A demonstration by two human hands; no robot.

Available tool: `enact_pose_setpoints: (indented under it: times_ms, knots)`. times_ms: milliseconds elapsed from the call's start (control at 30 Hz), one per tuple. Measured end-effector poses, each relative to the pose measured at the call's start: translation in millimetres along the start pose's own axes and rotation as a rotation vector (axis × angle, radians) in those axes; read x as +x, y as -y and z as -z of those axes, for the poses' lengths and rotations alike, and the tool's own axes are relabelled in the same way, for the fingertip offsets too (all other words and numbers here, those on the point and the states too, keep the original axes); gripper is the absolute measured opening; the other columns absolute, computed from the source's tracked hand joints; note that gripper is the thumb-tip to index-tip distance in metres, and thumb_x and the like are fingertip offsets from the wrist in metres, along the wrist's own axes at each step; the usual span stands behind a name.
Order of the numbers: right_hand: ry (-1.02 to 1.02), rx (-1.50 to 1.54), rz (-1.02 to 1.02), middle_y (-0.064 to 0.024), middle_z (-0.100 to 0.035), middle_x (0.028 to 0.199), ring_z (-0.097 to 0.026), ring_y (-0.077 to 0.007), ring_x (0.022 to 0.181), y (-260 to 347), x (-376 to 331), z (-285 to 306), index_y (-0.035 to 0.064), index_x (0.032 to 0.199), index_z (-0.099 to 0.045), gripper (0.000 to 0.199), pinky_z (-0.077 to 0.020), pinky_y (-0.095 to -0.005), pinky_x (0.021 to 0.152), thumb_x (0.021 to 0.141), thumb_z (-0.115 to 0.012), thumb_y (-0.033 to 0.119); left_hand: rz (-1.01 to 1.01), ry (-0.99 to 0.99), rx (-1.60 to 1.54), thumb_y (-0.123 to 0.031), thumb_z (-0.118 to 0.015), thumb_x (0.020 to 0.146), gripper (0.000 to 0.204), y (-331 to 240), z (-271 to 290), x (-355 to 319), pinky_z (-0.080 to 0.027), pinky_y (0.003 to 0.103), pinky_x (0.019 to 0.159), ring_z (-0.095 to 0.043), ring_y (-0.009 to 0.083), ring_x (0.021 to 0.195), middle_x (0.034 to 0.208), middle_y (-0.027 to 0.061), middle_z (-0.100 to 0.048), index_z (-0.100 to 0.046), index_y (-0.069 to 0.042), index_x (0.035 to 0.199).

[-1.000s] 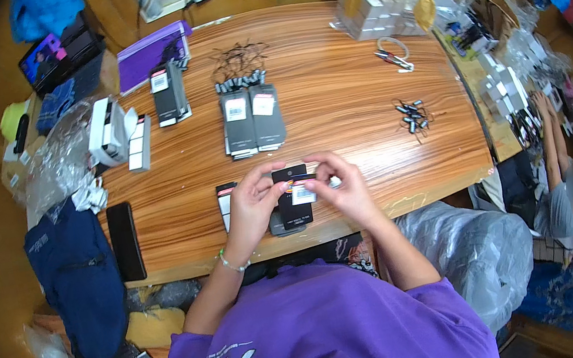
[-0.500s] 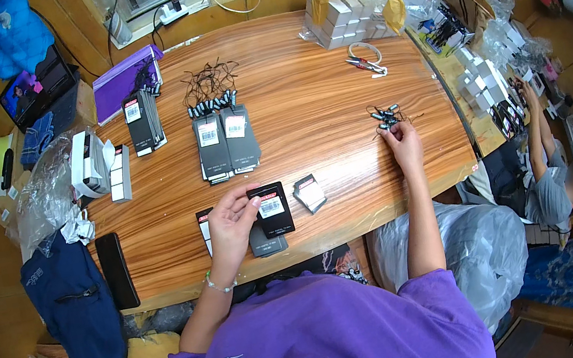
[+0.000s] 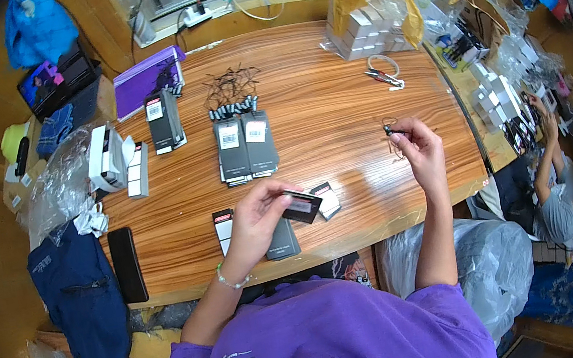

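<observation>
My left hand (image 3: 262,213) pinches a black hang tag (image 3: 303,210), tilted almost edge-on above the near part of the table. In my right hand (image 3: 421,150), closed at the right of the table, are black tag strings (image 3: 391,130) with small pale ends; how many is hidden by the fingers. Beneath my left hand lie dark grey tags (image 3: 283,245) and a stack of white labels (image 3: 224,224). A small pile of stickers (image 3: 330,206) rests just beyond the held tag. Farther up, two stacks of strung grey tags (image 3: 246,155) lie side by side.
Another tag stack (image 3: 162,127) lies by a purple folder (image 3: 131,87). Snips (image 3: 383,77) and a bag of white boxes (image 3: 362,28) are at the far right. A black phone (image 3: 128,264) sits at the left edge. A co-worker (image 3: 556,204) works at the right.
The hang tag in my left hand has tipped from facing me to nearly edge-on. My right hand has risen from the tabletop with the strings. The whole view has shifted slightly.
</observation>
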State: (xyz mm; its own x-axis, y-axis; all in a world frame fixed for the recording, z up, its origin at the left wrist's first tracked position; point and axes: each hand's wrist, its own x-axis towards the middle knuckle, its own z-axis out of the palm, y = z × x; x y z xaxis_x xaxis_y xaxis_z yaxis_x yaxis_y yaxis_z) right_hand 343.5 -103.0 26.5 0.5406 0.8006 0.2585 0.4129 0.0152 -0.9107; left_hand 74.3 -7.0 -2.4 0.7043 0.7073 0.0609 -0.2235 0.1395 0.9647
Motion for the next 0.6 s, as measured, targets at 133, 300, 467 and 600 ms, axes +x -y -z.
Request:
enact_pose_setpoints:
  times_ms: [133,300,467,600]
  knots:
    - [0.295,0.016,-0.015,-0.0032,-0.057,0.07,-0.05,-0.0082,0.062,41,-5,-29,-0.001,0.095,-0.062,0.015,-0.0423,-0.0224,0.059,0.083,-0.054,0.003,-0.142,0.08,0.152,0.002,-0.052,0.085,0.011,-21,-10,13,-0.045,0.026,0.08,-0.057,0.0138,0.089,0.099,0.0083,-0.061,-0.057,-0.001,0.094]
    - [0.623,0.136,-0.04,-0.0025,-0.053,0.065,-0.049,-0.0087,0.06,65,-5,-64,-0.0008,0.1,-0.056,0.016,-0.0418,-0.0224,0.058,0.085,-0.052,0.003,-0.041,0.258,0.354,-0.003,-0.054,0.084,0.01,-33,-14,23,-0.045,0.026,0.074,-0.056,0.0118,0.083,0.091,0.006,-0.061,-0.06,-0.001,0.093]
    - [0.514,0.762,-0.183,-0.0041,-0.053,0.063,-0.05,-0.0114,0.055,52,2,-65,0.0018,0.096,-0.052,0.012,-0.0413,-0.0254,0.059,0.085,-0.053,0.005,-0.111,0.17,0.39,-0.004,-0.056,0.084,0.01,-27,-5,9,-0.046,0.025,0.07,-0.057,0.0108,0.078,0.085,0.0051,-0.062,-0.062,-0.001,0.091]
    - [0.416,1.258,-0.158,-0.008,-0.057,0.069,-0.052,-0.0166,0.061,46,2,-72,0.0049,0.096,-0.05,0.014,-0.0399,-0.0327,0.064,0.087,-0.05,0.015,-0.004,0.148,0.257,-0.002,-0.055,0.084,0.01,-22,1,1,-0.047,0.024,0.073,-0.058,0.0104,0.081,0.087,0.0047,-0.062,-0.061,0.001,0.091]
